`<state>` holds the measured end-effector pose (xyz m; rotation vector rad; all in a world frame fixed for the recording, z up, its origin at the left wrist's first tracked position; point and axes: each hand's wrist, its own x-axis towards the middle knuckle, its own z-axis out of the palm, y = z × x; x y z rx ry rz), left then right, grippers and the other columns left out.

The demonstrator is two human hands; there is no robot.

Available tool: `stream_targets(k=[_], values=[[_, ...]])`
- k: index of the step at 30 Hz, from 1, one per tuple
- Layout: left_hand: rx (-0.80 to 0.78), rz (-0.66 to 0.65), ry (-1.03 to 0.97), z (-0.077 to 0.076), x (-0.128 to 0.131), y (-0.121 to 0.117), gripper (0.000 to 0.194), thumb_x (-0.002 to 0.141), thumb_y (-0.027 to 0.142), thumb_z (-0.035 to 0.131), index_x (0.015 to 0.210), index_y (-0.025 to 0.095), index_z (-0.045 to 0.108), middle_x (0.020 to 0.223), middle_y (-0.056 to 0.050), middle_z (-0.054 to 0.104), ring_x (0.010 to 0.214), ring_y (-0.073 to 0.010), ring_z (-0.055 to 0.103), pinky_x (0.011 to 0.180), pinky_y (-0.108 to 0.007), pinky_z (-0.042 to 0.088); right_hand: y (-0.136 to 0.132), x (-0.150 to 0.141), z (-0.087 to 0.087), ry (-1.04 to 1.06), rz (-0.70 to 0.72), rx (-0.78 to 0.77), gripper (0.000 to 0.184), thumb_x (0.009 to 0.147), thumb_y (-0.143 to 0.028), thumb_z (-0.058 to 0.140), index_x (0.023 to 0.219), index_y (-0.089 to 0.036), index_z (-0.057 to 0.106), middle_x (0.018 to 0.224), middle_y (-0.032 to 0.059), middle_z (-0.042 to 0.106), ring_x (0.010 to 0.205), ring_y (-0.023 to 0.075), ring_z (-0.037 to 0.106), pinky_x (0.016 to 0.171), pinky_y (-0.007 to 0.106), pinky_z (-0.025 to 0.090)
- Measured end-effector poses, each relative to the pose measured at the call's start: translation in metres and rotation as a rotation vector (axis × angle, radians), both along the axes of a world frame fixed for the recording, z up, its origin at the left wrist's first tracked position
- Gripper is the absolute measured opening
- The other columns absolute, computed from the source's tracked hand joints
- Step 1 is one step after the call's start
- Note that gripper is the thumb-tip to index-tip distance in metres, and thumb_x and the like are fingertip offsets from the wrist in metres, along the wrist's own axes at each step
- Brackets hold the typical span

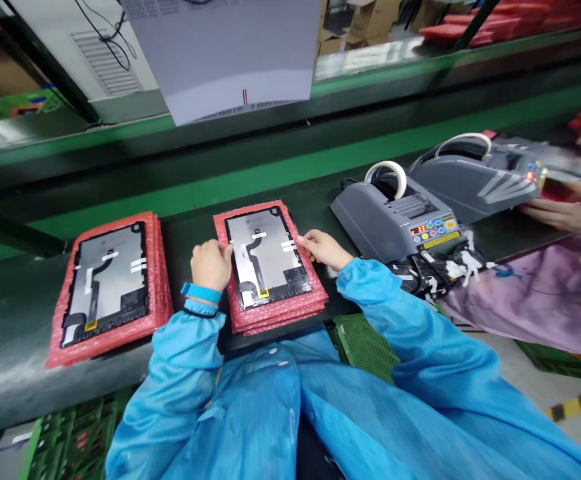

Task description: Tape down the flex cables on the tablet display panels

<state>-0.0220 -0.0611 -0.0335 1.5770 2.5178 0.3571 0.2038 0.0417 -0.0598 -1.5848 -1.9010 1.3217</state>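
A tablet display panel (275, 260), its silver back facing up, lies on a stack of red bubble-wrap bags (280, 313) in front of me. Short white tape strips (288, 246) are stuck near its right edge. My right hand (325, 249) is at that edge by the strips, thumb and fingertips pressed together; whatever is pinched there is too small to make out. At the panel's left edge is my left hand (211, 265), its fingers curled in and the thumb toward the panel. What the left fingers hold, if anything, is hidden.
A second panel (108, 280) lies on another red stack at left. Grey tape dispensers (395, 220) stand at right, with tape scraps (465, 263) beside them. A co-worker's hand (570, 210) works at the far right. Green crates (365, 347) sit below the bench edge.
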Motion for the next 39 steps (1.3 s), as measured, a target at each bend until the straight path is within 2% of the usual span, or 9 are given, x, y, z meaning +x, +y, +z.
stream_targets(k=[7,11,14,19,22,27,31,35,39], values=[[-0.023,0.108,-0.254,-0.022,-0.005,-0.018,0.021,0.094,0.032,0.044,0.099,0.016,0.057,0.097,-0.012,0.071,0.094,-0.0240,0.068,0.082,-0.032,0.048,-0.012,-0.013,-0.007,-0.082,-0.018,0.510,0.013,0.082,-0.024,0.050,0.070,-0.023,0.047,0.068,0.0039,0.058,0.067,0.0179,0.054,0.065,0.029,0.040],[-0.019,0.136,-0.301,-0.026,-0.006,-0.017,0.020,0.095,0.031,0.044,0.094,0.016,0.058,0.099,-0.016,0.071,0.096,-0.0262,0.068,0.082,-0.034,0.048,-0.013,-0.020,-0.010,0.149,-0.160,0.230,0.018,0.080,-0.038,0.057,0.078,-0.021,0.050,0.065,0.0023,0.059,0.067,0.0197,0.059,0.067,0.031,0.046],[-0.012,0.127,-0.315,-0.027,-0.004,-0.017,0.017,0.094,0.026,0.046,0.086,0.017,0.058,0.098,-0.016,0.072,0.096,-0.0259,0.068,0.081,-0.033,0.049,-0.016,-0.024,-0.006,0.372,-0.105,-0.031,0.028,0.073,-0.043,0.065,0.082,-0.019,0.054,0.068,0.0031,0.064,0.067,0.0196,0.062,0.069,0.032,0.049],[0.071,0.173,-0.290,-0.010,-0.010,-0.034,0.013,0.094,0.026,0.044,0.092,0.019,0.055,0.097,-0.013,0.071,0.095,-0.0245,0.068,0.079,-0.033,0.048,-0.026,-0.039,0.012,0.462,-0.005,0.004,0.030,0.070,-0.042,0.066,0.083,-0.017,0.057,0.073,0.0046,0.066,0.067,0.0192,0.061,0.068,0.032,0.049],[0.145,0.244,-0.212,0.015,-0.045,-0.063,0.013,0.095,0.028,0.042,0.095,0.020,0.052,0.095,-0.012,0.070,0.093,-0.0252,0.067,0.078,-0.034,0.048,-0.033,-0.084,0.026,0.465,0.144,0.121,0.028,0.075,-0.044,0.062,0.084,-0.019,0.057,0.077,0.0049,0.065,0.073,0.0202,0.061,0.069,0.032,0.048],[0.150,0.482,-0.012,0.057,-0.143,-0.120,0.012,0.095,0.029,0.043,0.092,0.020,0.050,0.097,-0.011,0.067,0.097,-0.0245,0.063,0.084,-0.034,0.046,-0.065,-0.212,0.044,0.437,0.308,0.157,0.014,0.083,-0.031,0.052,0.076,-0.019,0.051,0.076,0.0022,0.061,0.076,0.0166,0.058,0.071,0.028,0.047],[0.109,0.553,-0.005,0.052,-0.204,-0.137,0.009,0.093,0.026,0.047,0.091,0.019,0.051,0.098,-0.012,0.067,0.100,-0.0263,0.063,0.086,-0.036,0.046,-0.088,-0.284,0.043,0.270,0.312,0.045,0.017,0.085,-0.022,0.056,0.071,-0.020,0.046,0.068,-0.0001,0.055,0.067,0.0136,0.058,0.068,0.027,0.047],[0.043,0.578,-0.055,0.024,-0.226,-0.136,0.011,0.090,0.018,0.049,0.099,0.019,0.055,0.100,-0.012,0.069,0.100,-0.0253,0.064,0.084,-0.034,0.047,-0.091,-0.295,0.036,0.171,0.383,-0.113,0.020,0.087,-0.016,0.057,0.070,-0.021,0.046,0.052,-0.0024,0.050,0.046,0.0132,0.054,0.052,0.028,0.047],[0.032,0.559,-0.071,0.019,-0.226,-0.143,0.027,0.090,0.013,0.044,0.115,0.017,0.052,0.105,-0.012,0.068,0.101,-0.0235,0.063,0.087,-0.032,0.047,-0.097,-0.257,0.040,0.198,0.424,-0.233,0.015,0.087,-0.009,0.054,0.080,-0.020,0.047,0.052,-0.0031,0.056,0.042,0.0106,0.054,0.047,0.024,0.047]])
